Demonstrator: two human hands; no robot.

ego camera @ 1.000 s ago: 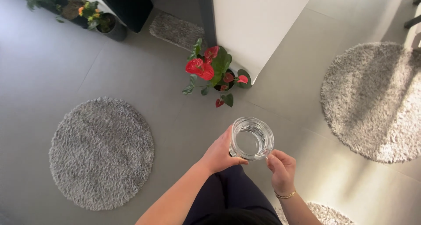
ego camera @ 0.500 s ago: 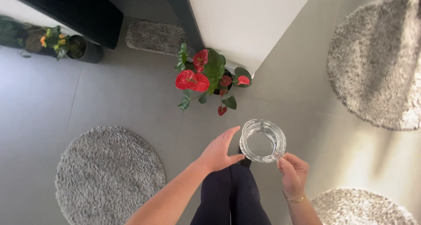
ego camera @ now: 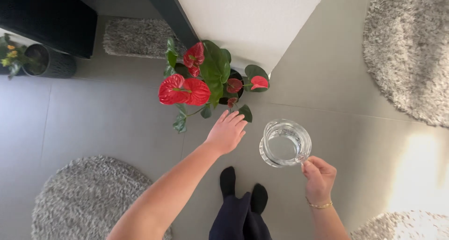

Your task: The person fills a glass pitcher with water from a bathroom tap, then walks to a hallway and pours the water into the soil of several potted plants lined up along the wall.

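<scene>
Nearest the camera, the right hand (ego camera: 319, 177) is closed on the handle of a clear glass jug (ego camera: 285, 143), which is held upright above the grey tiled floor (ego camera: 103, 118), water showing inside. Only the handle is pinched, beside the body of the jug, so the weight hangs from a few fingers (ego camera: 310, 164); a tilt or slip could likely send water over the floor and the socked feet (ego camera: 243, 192) below. Further out, the left hand (ego camera: 227, 131) is spread open and empty, stretched toward the potted red-flowered plant (ego camera: 206, 78) and just short of its lowest leaves. A careless brush could bend a leaf or a red bloom. The jug is kept well apart from the left fingers.
</scene>
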